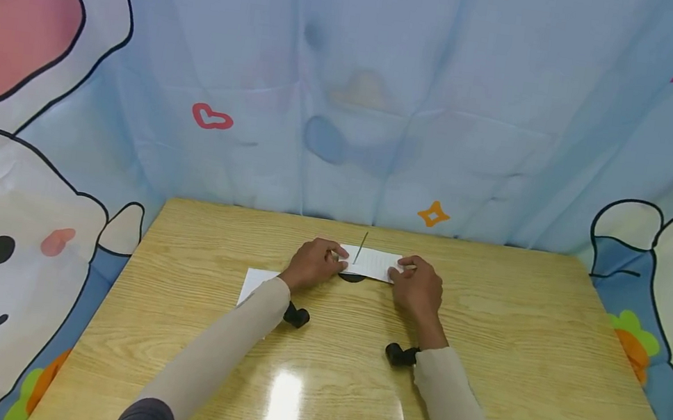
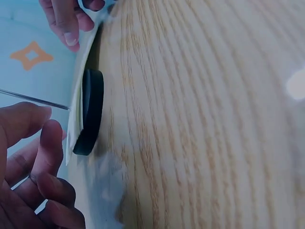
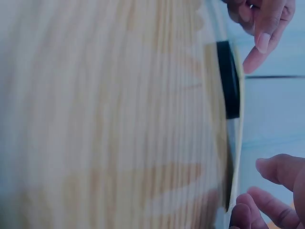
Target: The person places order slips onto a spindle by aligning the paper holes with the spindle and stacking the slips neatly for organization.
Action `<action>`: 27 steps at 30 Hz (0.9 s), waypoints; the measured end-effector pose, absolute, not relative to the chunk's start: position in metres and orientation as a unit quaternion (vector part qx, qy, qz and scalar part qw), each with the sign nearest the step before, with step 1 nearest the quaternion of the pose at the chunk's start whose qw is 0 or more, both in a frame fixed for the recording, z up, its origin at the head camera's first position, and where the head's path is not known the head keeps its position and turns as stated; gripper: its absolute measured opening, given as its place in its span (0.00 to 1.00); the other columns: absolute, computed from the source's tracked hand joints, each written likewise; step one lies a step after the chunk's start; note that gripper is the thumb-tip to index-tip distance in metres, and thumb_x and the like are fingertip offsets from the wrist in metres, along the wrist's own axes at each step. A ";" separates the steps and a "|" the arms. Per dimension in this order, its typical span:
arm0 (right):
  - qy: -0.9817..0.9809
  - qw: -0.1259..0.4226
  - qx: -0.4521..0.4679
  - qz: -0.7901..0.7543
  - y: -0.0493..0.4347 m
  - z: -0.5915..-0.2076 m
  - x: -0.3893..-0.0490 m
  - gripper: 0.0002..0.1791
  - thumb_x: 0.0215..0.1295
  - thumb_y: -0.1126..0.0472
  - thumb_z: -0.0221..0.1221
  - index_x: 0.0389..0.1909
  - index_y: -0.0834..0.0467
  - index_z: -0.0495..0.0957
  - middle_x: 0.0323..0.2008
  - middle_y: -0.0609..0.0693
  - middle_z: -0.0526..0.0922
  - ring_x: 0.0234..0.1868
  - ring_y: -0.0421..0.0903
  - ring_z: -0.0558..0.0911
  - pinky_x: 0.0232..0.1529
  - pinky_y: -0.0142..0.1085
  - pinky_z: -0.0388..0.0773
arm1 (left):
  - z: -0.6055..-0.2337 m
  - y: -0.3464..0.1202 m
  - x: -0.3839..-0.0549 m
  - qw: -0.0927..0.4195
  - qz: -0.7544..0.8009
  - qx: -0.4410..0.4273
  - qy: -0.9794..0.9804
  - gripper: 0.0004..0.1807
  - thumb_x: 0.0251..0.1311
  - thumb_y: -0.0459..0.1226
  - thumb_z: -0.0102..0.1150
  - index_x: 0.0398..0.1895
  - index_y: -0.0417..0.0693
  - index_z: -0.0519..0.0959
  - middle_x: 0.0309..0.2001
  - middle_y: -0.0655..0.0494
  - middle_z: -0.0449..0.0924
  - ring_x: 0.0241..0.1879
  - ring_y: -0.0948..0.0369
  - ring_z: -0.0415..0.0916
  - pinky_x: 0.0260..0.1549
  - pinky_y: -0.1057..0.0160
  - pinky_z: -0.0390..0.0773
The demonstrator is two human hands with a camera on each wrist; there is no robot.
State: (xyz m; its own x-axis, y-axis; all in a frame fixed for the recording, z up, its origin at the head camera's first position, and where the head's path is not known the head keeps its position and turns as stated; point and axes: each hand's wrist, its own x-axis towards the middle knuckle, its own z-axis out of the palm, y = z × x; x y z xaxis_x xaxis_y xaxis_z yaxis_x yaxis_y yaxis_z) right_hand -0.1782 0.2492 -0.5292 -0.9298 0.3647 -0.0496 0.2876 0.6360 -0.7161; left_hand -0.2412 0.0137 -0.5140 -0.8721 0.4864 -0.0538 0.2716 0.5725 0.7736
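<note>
A white lined paper slip is impaled on a thin metal spike that rises from a round black base; together they look like a bill spike. Layered paper edges show against the base in the left wrist view. My left hand is at the slip's left end beside the spike, its thumb and fingers bent loosely near the paper. At the other end, my right hand has its fingertips by the paper's edge. In the right wrist view, a gap separates the right thumb from the paper.
Another white sheet lies on the wooden table to the left, partly under my left forearm. Black wrist-worn devices hang below both wrists. A blue printed curtain stands behind the table's far edge.
</note>
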 end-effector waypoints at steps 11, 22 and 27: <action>-0.864 0.144 -0.187 0.445 0.225 -0.514 -0.160 0.19 0.73 0.53 0.67 0.60 0.54 0.84 0.37 0.56 0.87 0.30 0.52 0.82 0.28 0.41 0.73 | -0.499 -0.008 -0.229 0.115 0.450 0.231 0.855 0.14 0.75 0.41 0.64 0.58 0.46 0.87 0.39 0.50 0.88 0.32 0.60 0.81 0.33 0.60 0.78; -0.845 0.197 -0.161 0.470 0.191 -0.502 -0.140 0.21 0.72 0.56 0.68 0.63 0.55 0.81 0.35 0.55 0.86 0.29 0.50 0.83 0.29 0.38 0.74 | -0.482 -0.037 -0.216 0.111 0.461 0.214 0.854 0.14 0.71 0.40 0.69 0.57 0.51 0.87 0.40 0.51 0.88 0.31 0.58 0.79 0.32 0.59 0.78; -0.832 0.181 -0.148 0.503 0.172 -0.501 -0.128 0.24 0.72 0.56 0.67 0.67 0.55 0.78 0.36 0.54 0.86 0.29 0.48 0.81 0.31 0.40 0.74 | -0.475 -0.052 -0.215 0.119 0.454 0.230 0.853 0.14 0.69 0.39 0.71 0.56 0.53 0.86 0.40 0.51 0.89 0.30 0.57 0.78 0.31 0.60 0.77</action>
State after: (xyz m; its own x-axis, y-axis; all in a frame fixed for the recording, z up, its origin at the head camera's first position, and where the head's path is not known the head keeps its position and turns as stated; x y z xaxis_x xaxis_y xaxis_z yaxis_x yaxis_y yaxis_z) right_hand -0.1280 0.1717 -0.5008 -0.8908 0.4281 0.1527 0.0635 0.4499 -0.8908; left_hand -0.2150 -0.0523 -0.4753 -0.8657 0.5005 0.0070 0.2853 0.4818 0.8285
